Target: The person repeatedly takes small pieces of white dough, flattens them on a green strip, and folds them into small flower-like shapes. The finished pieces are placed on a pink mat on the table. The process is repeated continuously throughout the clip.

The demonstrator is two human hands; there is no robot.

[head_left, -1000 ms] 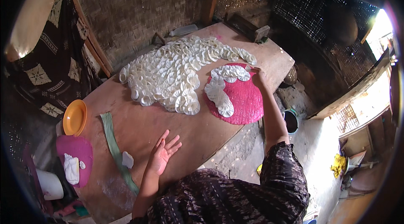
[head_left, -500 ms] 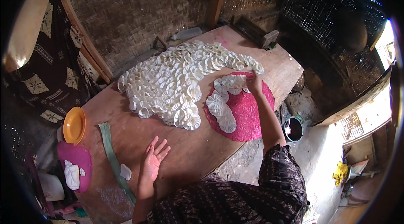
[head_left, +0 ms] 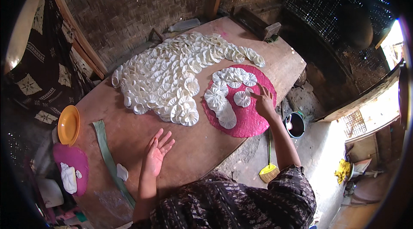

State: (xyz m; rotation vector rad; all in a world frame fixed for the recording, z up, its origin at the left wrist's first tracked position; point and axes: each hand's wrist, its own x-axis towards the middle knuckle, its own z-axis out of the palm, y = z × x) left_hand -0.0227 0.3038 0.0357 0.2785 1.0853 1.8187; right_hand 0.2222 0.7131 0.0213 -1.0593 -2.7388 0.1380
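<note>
Two bare hands show in my head view, and neither seems to grip anything. The right hand (head_left: 265, 102) is over the round pink mat (head_left: 245, 126), fingers loosely parted, tips just beside a single white ribbed disc (head_left: 242, 98); from where I sit I cannot tell whether they touch it. That disc lies flat on the mat, apart from the overlapping row of discs (head_left: 227, 118) curving along the mat's left and upper side. I judge the step in hand to be placing discs on the mat. The left hand (head_left: 155, 156) is empty, palm up with fingers spread, over the table (head_left: 202, 149). A large heap of discs (head_left: 163, 74) lies left of the mat. As I read it, the next move calls for a light pinch at one rim, leaving neighbours undisturbed.
</note>
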